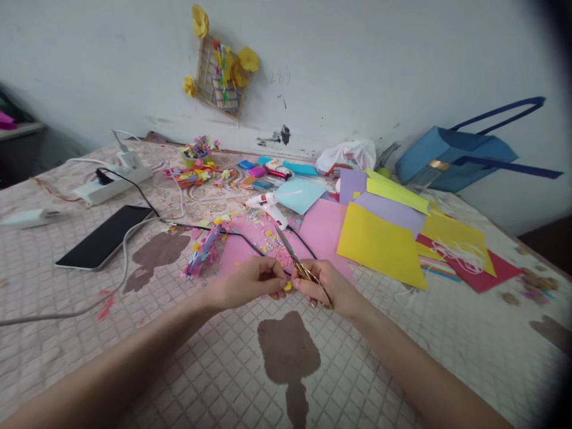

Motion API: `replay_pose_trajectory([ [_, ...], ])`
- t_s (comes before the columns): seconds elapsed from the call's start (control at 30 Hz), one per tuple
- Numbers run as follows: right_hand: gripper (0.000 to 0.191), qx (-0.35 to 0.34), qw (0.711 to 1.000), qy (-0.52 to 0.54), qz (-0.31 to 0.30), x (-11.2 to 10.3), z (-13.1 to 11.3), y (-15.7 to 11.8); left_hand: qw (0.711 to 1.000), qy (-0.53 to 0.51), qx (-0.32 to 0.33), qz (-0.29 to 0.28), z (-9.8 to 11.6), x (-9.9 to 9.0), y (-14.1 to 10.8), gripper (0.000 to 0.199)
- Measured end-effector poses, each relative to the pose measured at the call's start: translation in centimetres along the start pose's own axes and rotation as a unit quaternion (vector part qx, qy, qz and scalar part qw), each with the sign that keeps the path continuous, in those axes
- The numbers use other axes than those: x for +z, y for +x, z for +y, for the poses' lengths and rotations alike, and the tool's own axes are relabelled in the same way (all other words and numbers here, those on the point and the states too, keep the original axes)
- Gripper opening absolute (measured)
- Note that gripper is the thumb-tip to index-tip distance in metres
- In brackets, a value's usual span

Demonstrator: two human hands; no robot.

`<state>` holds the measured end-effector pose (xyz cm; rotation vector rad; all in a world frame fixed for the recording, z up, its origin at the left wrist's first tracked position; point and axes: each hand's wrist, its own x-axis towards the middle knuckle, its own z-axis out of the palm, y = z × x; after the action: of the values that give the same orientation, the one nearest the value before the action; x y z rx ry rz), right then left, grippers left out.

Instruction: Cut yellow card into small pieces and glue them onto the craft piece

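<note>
My right hand (330, 285) is closed around gold-handled scissors (297, 260), their blades pointing up and away to the left. Close beside it, my left hand (254, 277) is closed, thumb and fingers pinched together. A small yellow paper piece (288, 286) shows at the left fingertips, almost touching the right thumb. Pink paper (236, 245) scattered with tiny coloured cuttings lies just beyond both hands. On it rests a white glue gun (273, 210) with a black cord. A lilac and pink paper-flower strip (203, 253) stands left of the cuttings.
At left lie a phone (105, 237), a power strip (114, 183) and loose cables. Coloured sheets, including a yellow sheet (379, 244), spread to the right with white string (460, 255). A blue bag (456, 158) stands against the wall, beyond a flower-filled pot (196, 156).
</note>
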<state>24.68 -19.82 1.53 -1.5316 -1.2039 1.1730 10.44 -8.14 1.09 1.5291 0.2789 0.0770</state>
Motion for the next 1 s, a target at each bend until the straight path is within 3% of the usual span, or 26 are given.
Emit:
replay_pose_trajectory([
  [0.17,0.013,-0.011,0.998,0.007,0.066,0.4,-0.1,-0.2,0.997,-0.05,-0.017,0.055,0.0,0.1,0.0,0.02],
  [0.33,0.014,-0.04,0.989,-0.018,0.139,0.6,0.0,-0.2,0.994,-0.085,-0.056,0.051,-0.2,0.4,0.0,0.021],
  [0.53,0.014,-0.049,0.988,-0.006,0.145,0.9,0.4,-0.2,0.989,-0.118,-0.047,0.077,-0.5,0.6,-0.2,0.019],
  [1.0,0.017,-0.034,0.989,0.011,0.146,1.4,0.5,-0.1,0.994,-0.073,-0.027,0.077,-0.6,0.7,-0.1,0.023],
])
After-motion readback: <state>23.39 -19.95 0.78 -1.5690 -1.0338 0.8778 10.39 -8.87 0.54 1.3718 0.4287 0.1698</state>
